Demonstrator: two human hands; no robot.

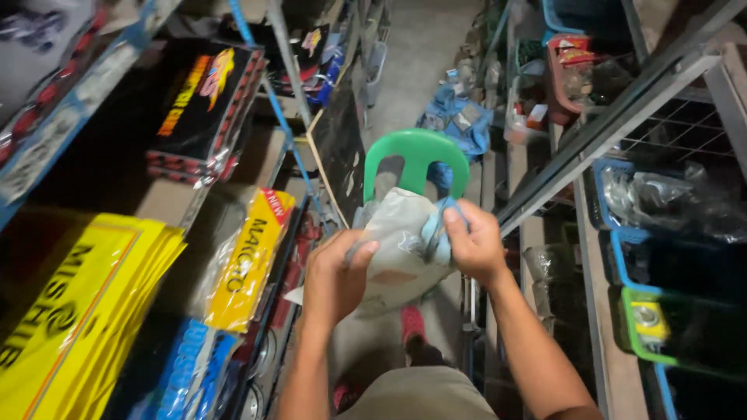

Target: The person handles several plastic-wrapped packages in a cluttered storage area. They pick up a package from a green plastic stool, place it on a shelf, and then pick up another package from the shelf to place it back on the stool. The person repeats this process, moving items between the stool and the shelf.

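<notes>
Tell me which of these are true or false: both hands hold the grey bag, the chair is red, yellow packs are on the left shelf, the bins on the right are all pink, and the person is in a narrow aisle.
1. Both hands hold the grey bag. True: the left hand and right hand both grip the grey plastic bag.
2. The chair is red. False: the plastic chair beyond the bag is green.
3. Yellow packs are on the left shelf. True: yellow packs lie stacked there.
4. The bins on the right are all pink. False: the bins there are blue and green.
5. The person is in a narrow aisle. True: shelves stand close on both sides.
</notes>
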